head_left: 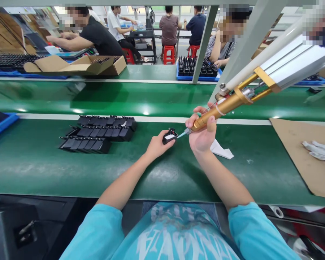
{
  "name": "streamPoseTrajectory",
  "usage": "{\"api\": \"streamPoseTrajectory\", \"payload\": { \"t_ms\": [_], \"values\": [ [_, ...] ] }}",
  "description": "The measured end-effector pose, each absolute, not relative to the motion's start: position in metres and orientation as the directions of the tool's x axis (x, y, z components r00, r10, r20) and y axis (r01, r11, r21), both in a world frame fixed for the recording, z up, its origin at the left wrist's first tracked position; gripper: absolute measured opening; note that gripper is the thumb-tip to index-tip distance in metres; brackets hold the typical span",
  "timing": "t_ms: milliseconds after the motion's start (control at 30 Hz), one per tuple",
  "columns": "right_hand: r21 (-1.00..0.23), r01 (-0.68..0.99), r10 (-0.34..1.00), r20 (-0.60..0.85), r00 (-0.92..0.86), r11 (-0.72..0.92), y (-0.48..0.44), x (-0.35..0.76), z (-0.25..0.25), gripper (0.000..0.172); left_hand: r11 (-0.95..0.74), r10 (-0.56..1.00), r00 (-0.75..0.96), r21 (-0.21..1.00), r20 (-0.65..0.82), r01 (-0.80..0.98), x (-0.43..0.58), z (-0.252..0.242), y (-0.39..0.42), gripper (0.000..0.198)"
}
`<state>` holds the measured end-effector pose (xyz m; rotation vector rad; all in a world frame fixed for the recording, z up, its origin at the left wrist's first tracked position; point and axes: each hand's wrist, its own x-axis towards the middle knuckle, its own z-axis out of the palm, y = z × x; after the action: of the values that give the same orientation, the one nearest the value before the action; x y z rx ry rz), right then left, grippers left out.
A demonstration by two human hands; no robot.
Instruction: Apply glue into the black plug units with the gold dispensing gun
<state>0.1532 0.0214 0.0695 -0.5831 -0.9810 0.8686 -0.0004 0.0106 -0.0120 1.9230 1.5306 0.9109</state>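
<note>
My left hand (157,145) is closed around a small black part with a white patch (170,136), held just above the green bench (157,173). My right hand (203,131) grips the gold barrel of a dispenser gun (222,107), whose white cartridge runs up to the right. Its pale nozzle tip (182,134) touches the small black part. Three rows of similar black parts (97,133) lie on the bench to the left of my hands.
A folded white paper (221,150) lies just right of my hands. A brown cardboard sheet (298,151) with white gloves (321,151) sits at the right. A blue tray (2,122) is at the far left. Other people work beyond the conveyor belt (141,97).
</note>
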Motion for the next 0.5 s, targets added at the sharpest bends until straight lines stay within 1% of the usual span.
{"api": "streamPoseTrajectory", "payload": {
  "t_ms": [67, 133, 267, 367, 500],
  "values": [
    [-0.787, -0.244, 0.811, 0.482, 0.331, 0.567, 0.024, 0.16, 0.064, 0.043, -0.213, 0.977, 0.151, 0.78, 0.153, 0.588, -0.003, -0.012, 0.014, 0.037],
    [-0.817, -0.094, 0.779, 0.5, 0.379, 0.569, 0.026, 0.172, 0.057, 0.044, -0.194, 0.977, 0.184, 0.81, 0.109, 0.553, -0.004, -0.011, 0.015, 0.035],
    [-0.832, 0.219, 0.719, 0.552, 0.422, 0.51, 0.028, 0.207, 0.039, 0.057, -0.192, 0.963, 0.263, 0.832, 0.058, 0.521, -0.001, -0.012, 0.012, 0.039],
    [-0.824, 0.325, 0.713, 0.566, 0.414, 0.465, 0.027, 0.237, 0.024, 0.066, -0.249, 0.944, 0.319, 0.823, 0.088, 0.51, 0.003, -0.014, 0.009, 0.043],
    [-0.802, 0.468, 0.732, 0.562, 0.385, 0.37, 0.029, 0.268, 0.005, 0.07, -0.363, 0.899, 0.395, 0.828, 0.191, 0.427, 0.007, -0.02, 0.008, 0.046]
  ]
}}
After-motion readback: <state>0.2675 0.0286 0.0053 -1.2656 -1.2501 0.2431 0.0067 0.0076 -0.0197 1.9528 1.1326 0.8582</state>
